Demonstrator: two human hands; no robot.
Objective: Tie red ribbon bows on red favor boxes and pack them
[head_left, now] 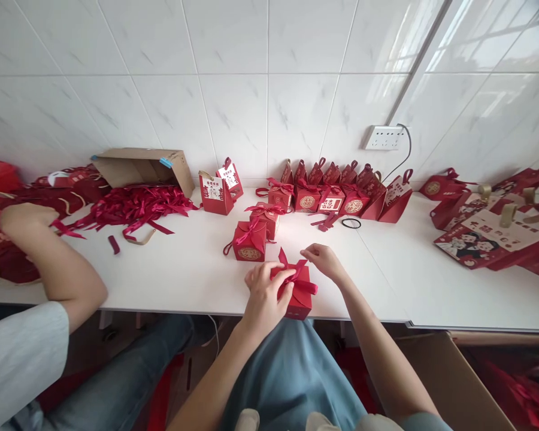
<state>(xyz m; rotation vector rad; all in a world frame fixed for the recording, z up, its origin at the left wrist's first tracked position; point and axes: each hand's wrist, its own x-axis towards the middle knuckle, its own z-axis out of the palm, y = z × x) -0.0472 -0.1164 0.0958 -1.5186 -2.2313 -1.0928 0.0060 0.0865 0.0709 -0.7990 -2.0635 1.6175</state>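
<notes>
A small red gift box (297, 310) stands at the table's front edge, with a shiny red ribbon (306, 287) tied over its top. My left hand (266, 292) rests against the box's left side, thumb and fingers closed on the ribbon at the knot. Just beyond the box's right corner is my right hand (324, 261), its thumb and fingertips pinched together close to a ribbon end. Whether that end lies between them is too small to tell. A finished-looking red box with a bow (250, 242) sits behind my left hand.
More red boxes (308, 200) stand in rows by the wall. A black ring (351, 223) lies before them. Leftward are a ribbon pile (139, 206), an open carton (139, 157) and another person's arm (67, 263). Red gift bags (485, 239) fill the right side.
</notes>
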